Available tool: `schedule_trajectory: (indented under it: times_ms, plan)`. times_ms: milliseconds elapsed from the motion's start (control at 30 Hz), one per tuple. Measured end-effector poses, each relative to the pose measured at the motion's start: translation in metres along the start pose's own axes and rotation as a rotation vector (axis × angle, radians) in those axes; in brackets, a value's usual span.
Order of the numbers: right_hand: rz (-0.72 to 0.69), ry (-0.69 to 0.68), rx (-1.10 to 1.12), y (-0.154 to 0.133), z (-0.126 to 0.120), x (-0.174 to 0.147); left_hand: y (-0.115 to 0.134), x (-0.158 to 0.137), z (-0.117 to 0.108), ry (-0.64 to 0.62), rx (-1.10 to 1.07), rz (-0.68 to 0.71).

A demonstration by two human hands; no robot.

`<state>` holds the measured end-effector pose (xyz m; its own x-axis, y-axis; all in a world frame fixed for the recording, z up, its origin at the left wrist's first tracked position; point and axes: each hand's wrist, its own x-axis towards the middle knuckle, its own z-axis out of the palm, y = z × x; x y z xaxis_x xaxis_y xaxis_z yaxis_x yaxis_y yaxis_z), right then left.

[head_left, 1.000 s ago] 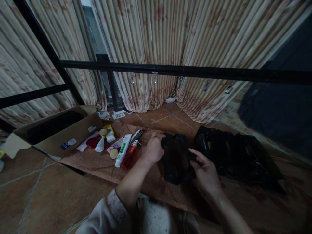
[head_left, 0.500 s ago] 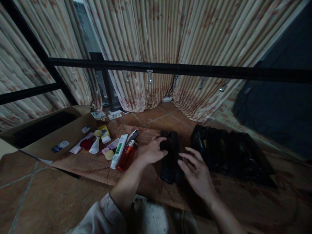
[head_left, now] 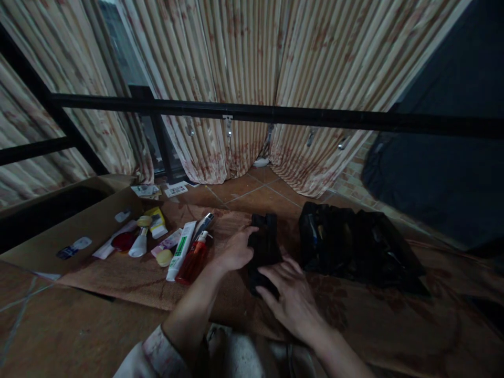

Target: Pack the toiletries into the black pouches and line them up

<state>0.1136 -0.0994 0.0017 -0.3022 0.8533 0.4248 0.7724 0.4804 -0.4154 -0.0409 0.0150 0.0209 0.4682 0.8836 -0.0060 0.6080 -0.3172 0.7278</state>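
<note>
A narrow black pouch (head_left: 265, 231), apparently of soft fabric, lies on the brown mat in front of me. My left hand (head_left: 238, 249) grips its left edge, index finger along the top and thumb lower down. Across its lower right part rests my right hand (head_left: 291, 294), fingers apart and thumb stretched to the left, hiding some of the pouch. Left of my left hand lie a red pump bottle (head_left: 192, 260), a white and green tube (head_left: 181, 251) and a dark grey tube (head_left: 203, 227).
A black organizer (head_left: 358, 244) with items inside stands on the right. Farther left lie a white bottle (head_left: 139, 244), a yellow packet (head_left: 158, 223) and a round yellow item (head_left: 164, 257), beside a cardboard box (head_left: 84, 231). A dark bar (head_left: 236, 110) crosses before the curtains (head_left: 244, 58).
My right hand has moved left and down onto the pouch, from apart at its right side. My left hand stays at the left edge. The view has shifted slightly right.
</note>
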Motion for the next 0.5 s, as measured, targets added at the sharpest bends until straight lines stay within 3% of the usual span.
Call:
schedule_trajectory:
  times_ms: [200,333,500]
  plan:
    - [0.099,-0.035,0.005,0.015,0.001,-0.003,-0.005,0.002,0.002,0.164,-0.074,0.005]
    - [0.095,-0.018,0.011,0.013,0.003,-0.005,-0.019,0.002,-0.015,0.286,-0.042,0.013]
    - [0.083,-0.021,0.005,0.013,0.003,-0.005,-0.058,-0.005,-0.058,0.286,0.356,-0.34]
